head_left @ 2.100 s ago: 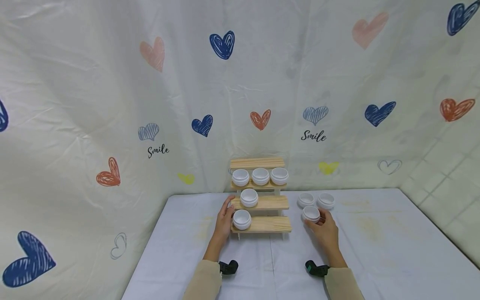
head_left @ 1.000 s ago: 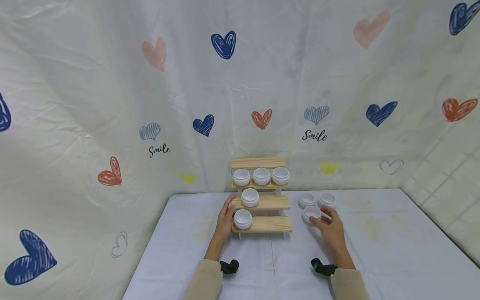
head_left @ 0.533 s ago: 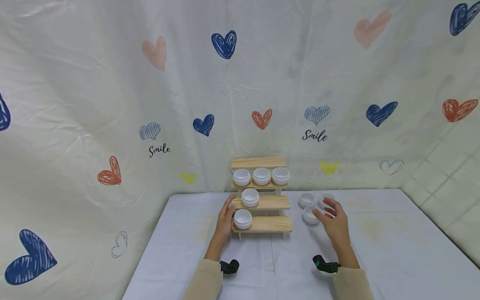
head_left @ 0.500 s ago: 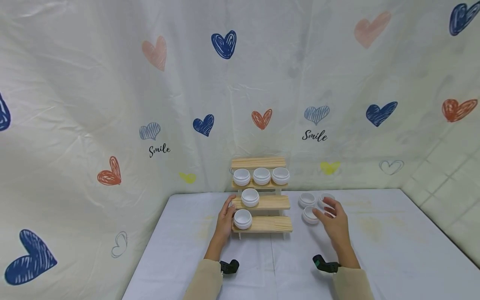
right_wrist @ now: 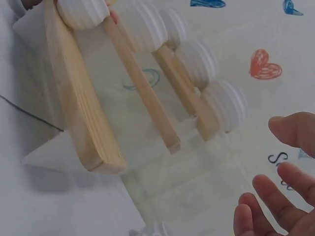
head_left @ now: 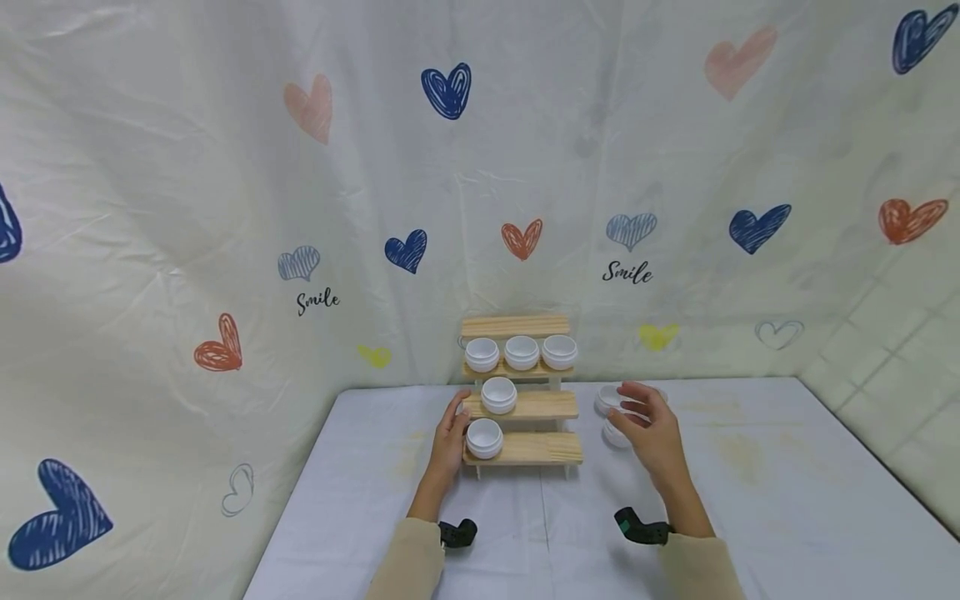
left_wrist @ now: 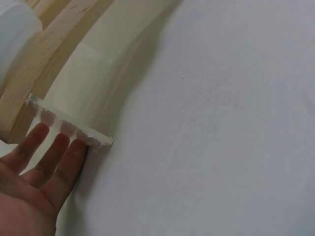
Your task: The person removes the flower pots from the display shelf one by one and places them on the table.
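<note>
A tiered wooden stand holds several small white ridged bowls: three on an upper tier, one bowl on the tier below and one bowl on the lowest. My left hand is at the stand's left side; in the left wrist view its fairly straight fingers touch the white side support. Over the table at right hovers my right hand, thumb and fingers apart, holding nothing. Behind it are three more bowls: one bowl, a front bowl partly covered, and a third mostly hidden.
A white cloth covers the table. Close behind the stand hangs a white curtain printed with hearts. Each wrist wears a black device, one of them a right-hand device.
My right hand let go of the front bowl, drew back to the right, then moved up and left over the loose bowls. The left hand has stayed at the stand.
</note>
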Demonstrator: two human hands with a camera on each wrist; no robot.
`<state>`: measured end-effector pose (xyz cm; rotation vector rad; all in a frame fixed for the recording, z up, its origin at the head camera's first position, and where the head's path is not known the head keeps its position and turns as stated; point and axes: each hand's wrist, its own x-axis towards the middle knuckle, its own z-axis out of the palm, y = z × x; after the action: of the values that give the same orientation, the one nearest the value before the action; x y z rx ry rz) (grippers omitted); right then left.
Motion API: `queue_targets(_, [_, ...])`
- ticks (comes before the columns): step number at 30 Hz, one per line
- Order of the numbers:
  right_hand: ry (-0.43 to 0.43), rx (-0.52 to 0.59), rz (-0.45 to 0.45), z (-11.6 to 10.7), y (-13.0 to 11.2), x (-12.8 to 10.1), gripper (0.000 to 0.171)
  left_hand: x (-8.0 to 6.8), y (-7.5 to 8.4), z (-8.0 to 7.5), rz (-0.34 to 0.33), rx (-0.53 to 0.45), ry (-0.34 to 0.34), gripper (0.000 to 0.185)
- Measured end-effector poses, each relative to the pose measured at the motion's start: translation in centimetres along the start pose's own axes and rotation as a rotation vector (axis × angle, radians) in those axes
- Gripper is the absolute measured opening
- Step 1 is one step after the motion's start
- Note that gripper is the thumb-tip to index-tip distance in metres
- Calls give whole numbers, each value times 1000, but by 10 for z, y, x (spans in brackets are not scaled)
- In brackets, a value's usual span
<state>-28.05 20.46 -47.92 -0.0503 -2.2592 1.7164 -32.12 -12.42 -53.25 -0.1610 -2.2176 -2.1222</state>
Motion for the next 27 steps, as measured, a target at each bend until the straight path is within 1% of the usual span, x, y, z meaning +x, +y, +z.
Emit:
queue_targets(3, [-42,19,-31,9,-3,-3,55,0,0,-1,3,-7,-9,43])
queue_targets(9, [-153,31,-86,32,-4,-8,52,1,1,-1,4,1,-14,43])
queue_targets(13, [-214,55,-107,45,-2,-11,49,1,1,-2,-13,-6,-13,44])
queue_targets(17, [-278,106,-130,60,1,-14,48,2,1,-2,-28,-19,-16,43])
queue_targets(20, [-318,119,-121,71,3,-17,49,2,0,-3,-32,-16,-16,44])
queue_targets(24, [-366,106,-87,85,5,-22,49,2,1,-3,-38,-15,-9,44])
queue_targets(27, [-389,99,-82,94,5,-27,48,2,1,-3,-34,-14,-8,43])
